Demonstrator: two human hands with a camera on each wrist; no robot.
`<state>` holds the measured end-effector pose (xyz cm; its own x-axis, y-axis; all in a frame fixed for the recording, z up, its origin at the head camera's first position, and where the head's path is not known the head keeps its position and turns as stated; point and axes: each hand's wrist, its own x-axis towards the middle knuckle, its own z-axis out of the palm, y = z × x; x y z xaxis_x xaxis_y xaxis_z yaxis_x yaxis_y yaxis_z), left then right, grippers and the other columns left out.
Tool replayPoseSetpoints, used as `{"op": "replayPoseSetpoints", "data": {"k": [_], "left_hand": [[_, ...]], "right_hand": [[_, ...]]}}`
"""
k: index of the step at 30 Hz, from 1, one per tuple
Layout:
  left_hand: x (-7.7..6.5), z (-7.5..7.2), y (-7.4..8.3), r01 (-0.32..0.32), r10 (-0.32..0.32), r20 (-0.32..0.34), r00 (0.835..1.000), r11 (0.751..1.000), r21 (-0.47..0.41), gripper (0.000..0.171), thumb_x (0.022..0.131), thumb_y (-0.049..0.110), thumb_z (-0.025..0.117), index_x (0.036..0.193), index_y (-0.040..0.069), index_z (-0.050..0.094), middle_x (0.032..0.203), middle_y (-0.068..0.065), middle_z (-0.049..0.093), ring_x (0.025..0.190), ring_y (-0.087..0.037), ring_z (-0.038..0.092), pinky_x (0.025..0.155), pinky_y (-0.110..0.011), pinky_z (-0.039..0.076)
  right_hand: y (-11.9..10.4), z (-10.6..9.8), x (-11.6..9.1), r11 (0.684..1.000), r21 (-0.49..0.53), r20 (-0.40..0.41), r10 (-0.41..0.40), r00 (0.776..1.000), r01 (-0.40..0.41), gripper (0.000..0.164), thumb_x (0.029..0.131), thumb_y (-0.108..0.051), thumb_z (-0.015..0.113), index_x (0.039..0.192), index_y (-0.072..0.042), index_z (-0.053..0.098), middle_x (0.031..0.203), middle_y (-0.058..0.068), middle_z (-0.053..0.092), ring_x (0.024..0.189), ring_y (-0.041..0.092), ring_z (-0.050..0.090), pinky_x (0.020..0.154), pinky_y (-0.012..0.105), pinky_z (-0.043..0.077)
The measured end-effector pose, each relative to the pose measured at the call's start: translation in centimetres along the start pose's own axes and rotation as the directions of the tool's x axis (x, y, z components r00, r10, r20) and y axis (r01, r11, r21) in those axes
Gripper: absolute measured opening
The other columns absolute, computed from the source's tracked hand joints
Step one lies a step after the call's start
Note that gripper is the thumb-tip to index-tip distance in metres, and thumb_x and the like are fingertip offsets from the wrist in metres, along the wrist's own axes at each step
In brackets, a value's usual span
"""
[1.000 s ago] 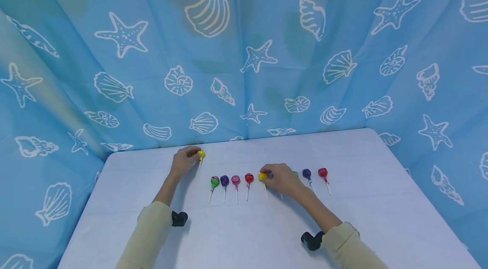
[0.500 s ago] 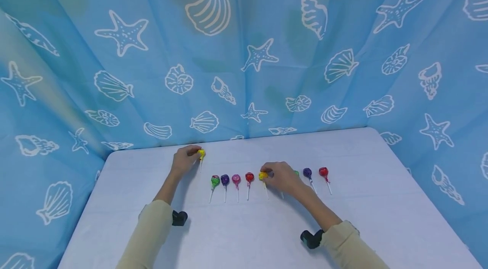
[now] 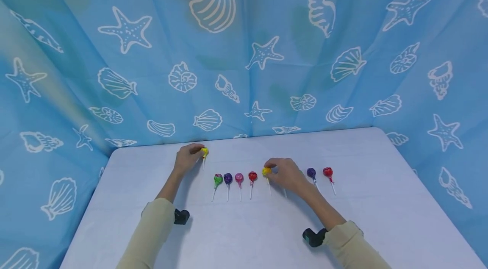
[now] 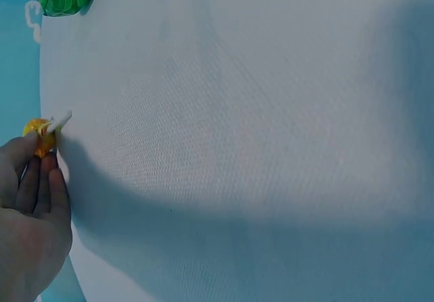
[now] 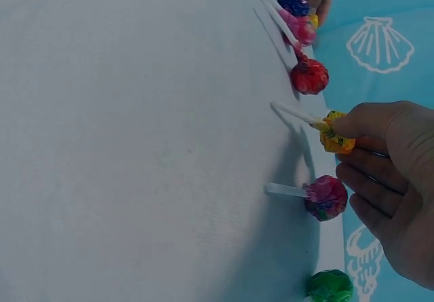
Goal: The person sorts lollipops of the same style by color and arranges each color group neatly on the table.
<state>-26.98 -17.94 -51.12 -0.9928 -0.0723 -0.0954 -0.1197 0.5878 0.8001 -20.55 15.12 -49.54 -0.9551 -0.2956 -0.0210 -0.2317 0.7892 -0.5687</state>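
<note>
Near the back edge at the left, my left hand [image 3: 187, 159] pinches a yellow lollipop [image 3: 205, 151] by its wrapped head, the stick pointing toward me. My right hand [image 3: 287, 173] has thumb and fingertips on another yellow lollipop [image 3: 266, 171] in the row at mid-table. To its left in the row lie a red lollipop [image 3: 252, 176], a pink one [image 3: 239, 178], a purple one [image 3: 228, 178] and a green one [image 3: 218, 179]. The right wrist view shows a pinkish-red lollipop [image 5: 327, 198] beside my right fingers, mostly hidden by the hand in the head view.
Right of my right hand lie a green lollipop [image 5: 330, 287], a purple lollipop [image 3: 311, 172] and a red lollipop [image 3: 328, 172]. A white cloth covers the table [image 3: 244, 235]. Behind it hangs a blue curtain [image 3: 228, 61] with white shell and starfish prints.
The head view has shifted slightly, so everything on the table appears a little farther right. Both hands keep their hold on the yellow lollipops.
</note>
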Motion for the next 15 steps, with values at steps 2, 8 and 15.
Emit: {"op": "replayPoseSetpoints", "data": {"k": [2, 8, 15], "left_hand": [[0.0, 0.0, 0.1, 0.002, -0.002, 0.0, 1.0, 1.0, -0.007, 0.029, 0.098, 0.011, 0.061, 0.125, 0.002, 0.066, 0.129, -0.017, 0.064, 0.123, -0.033, 0.056, 0.102, -0.044, 0.046], [-0.2, 0.1, 0.2, 0.024, -0.024, -0.005, 1.0, 1.0, -0.017, 0.029, 0.099, 0.011, 0.061, 0.125, 0.002, 0.066, 0.129, -0.017, 0.063, 0.124, -0.033, 0.056, 0.102, -0.044, 0.046], [0.2, 0.1, 0.0, 0.047, -0.047, 0.001, 0.999, 0.999, -0.008, 0.028, 0.099, 0.012, 0.06, 0.125, 0.003, 0.066, 0.13, -0.016, 0.063, 0.124, -0.033, 0.056, 0.101, -0.043, 0.047]], "right_hand": [[-0.1, -0.4, 0.0, 1.0, 0.014, -0.007, 0.003, 1.0, -0.002, 0.026, 0.09, -0.017, 0.075, 0.115, -0.013, 0.073, 0.115, 0.005, 0.071, 0.115, 0.029, 0.06, 0.1, 0.049, 0.047], [-0.3, -1.5, 0.3, 0.999, 0.054, -0.036, 0.002, 0.999, 0.0, 0.026, 0.089, -0.015, 0.077, 0.115, -0.013, 0.073, 0.115, 0.006, 0.071, 0.116, 0.029, 0.06, 0.1, 0.048, 0.048], [-0.8, -2.1, 1.4, 0.997, 0.071, -0.035, 0.001, 0.999, 0.002, 0.026, 0.09, -0.016, 0.076, 0.115, -0.013, 0.072, 0.116, 0.007, 0.07, 0.115, 0.028, 0.061, 0.095, 0.045, 0.052]]}}
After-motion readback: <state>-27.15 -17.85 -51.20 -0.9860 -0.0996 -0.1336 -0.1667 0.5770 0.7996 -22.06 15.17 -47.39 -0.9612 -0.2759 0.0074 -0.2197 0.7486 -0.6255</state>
